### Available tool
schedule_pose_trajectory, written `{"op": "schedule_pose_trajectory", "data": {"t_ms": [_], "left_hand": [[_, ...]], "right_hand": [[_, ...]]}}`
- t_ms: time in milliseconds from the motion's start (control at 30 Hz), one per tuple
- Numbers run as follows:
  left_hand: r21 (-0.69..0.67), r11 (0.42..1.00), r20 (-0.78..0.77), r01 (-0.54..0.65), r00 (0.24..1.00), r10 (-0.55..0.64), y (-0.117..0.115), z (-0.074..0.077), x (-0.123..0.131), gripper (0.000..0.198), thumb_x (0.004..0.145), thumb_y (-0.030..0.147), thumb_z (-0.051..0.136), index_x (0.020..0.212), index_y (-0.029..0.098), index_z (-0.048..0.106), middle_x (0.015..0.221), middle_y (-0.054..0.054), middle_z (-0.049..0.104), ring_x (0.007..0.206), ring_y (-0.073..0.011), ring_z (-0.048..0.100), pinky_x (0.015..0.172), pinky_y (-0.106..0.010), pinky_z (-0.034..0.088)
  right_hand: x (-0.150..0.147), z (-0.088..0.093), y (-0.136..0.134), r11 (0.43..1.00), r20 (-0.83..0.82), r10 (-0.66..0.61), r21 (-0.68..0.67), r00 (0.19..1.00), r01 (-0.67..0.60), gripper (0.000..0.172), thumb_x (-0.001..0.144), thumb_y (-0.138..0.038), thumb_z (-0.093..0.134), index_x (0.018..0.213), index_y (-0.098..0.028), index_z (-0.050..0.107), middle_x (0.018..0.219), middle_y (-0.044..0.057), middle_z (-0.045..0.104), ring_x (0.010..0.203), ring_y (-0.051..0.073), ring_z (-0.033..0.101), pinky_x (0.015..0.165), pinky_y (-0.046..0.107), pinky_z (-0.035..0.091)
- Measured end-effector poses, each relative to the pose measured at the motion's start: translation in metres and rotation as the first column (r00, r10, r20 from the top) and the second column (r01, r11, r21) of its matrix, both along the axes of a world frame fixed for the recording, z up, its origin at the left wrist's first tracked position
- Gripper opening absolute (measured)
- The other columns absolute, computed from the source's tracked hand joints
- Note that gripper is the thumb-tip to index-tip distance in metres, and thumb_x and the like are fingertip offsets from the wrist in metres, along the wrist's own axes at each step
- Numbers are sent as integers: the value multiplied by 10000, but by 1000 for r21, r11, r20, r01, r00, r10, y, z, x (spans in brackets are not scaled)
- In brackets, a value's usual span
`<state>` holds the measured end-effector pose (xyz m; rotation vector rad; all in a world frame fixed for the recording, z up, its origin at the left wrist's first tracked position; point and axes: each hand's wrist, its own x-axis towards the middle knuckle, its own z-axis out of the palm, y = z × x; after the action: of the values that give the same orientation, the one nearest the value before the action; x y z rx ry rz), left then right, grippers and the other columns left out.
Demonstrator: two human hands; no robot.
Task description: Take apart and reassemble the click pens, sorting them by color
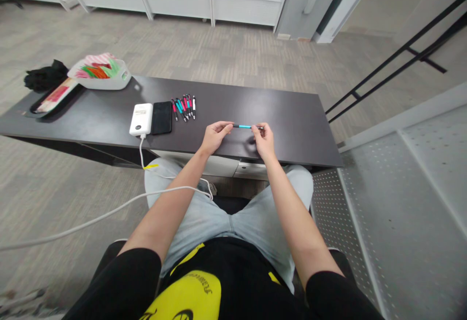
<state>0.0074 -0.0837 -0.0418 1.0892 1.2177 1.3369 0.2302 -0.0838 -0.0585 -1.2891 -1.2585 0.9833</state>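
Note:
Between my two hands a blue pen (243,126) with black ends is held level above the dark table (292,115). My left hand (215,135) pinches its left end between thumb and fingers. At the other end, my right hand (264,140) grips it the same way, covering part of that tip. To the left of my left hand lies a loose group of several pens (185,107), some pink, some blue and one white. Beside them are a black phone-like slab (161,117) and a white power bank (141,119).
A white cable (142,150) runs from the power bank down across my lap. At the table's left end stand a white basket (105,84) of colourful items, a black tray (54,108) and a crumpled black bag (45,76). A perforated panel (359,222) rises at the right.

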Motion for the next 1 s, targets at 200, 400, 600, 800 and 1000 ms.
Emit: {"op": "schedule_pose_trajectory", "data": {"t_ms": [200, 400, 600, 800, 1000], "left_hand": [[6, 1000, 0, -7, 1000, 7, 1, 0, -3, 158, 1043, 354, 990, 896, 335, 936, 964, -34, 908, 907, -261, 831, 955, -422, 717], [-44, 998, 52, 35, 998, -33, 9, 4, 7, 128, 1149, 392, 879, 1076, 329, 964, 1124, -50, 951, 883, -220, 822, 889, -389, 700], [-108, 990, 103, -88, 990, 99, 8, 3, 45, 263, 1267, 357, 724, 1046, 289, 851, 1354, -69, 954, 910, -176, 822, 849, -347, 709], [-123, 983, 81, -137, 986, 147, 4, 0, 56, 256, 1306, 401, 677, 1145, 295, 844, 1458, -90, 942, 1007, -191, 865, 894, -344, 713], [-134, 980, 64, -147, 986, 157, 4, 4, 46, 276, 1272, 476, 754, 1087, 301, 862, 1373, -62, 968, 1036, -200, 919, 861, -331, 712]], "right_hand": [[-6, 5, -11, 965, 162, 258, 6, 952, -263, 301, 1041, -667, 838, 974, -374, 838, 830, 30, 747, 852, 331, 721, 863, 466, 621], [-6, 5, -8, 948, 243, 312, -9, 919, -319, 590, 1110, -893, 637, 908, -366, 809, 686, 1, 551, 697, 295, 572, 758, 444, 521], [-4, 4, -5, 965, 226, 250, 14, 941, -260, 508, 1103, -824, 716, 896, -362, 760, 749, 14, 608, 782, 308, 627, 832, 457, 594], [-7, 6, -7, 977, 192, 173, 93, 966, -193, 252, 1082, -581, 808, 967, -367, 742, 1032, 86, 801, 1075, 385, 775, 1101, 549, 666], [-11, 9, -5, 978, 182, 166, 95, 969, -185, 215, 1096, -491, 821, 927, -374, 759, 1054, 96, 792, 1134, 384, 797, 1150, 567, 684]]}}
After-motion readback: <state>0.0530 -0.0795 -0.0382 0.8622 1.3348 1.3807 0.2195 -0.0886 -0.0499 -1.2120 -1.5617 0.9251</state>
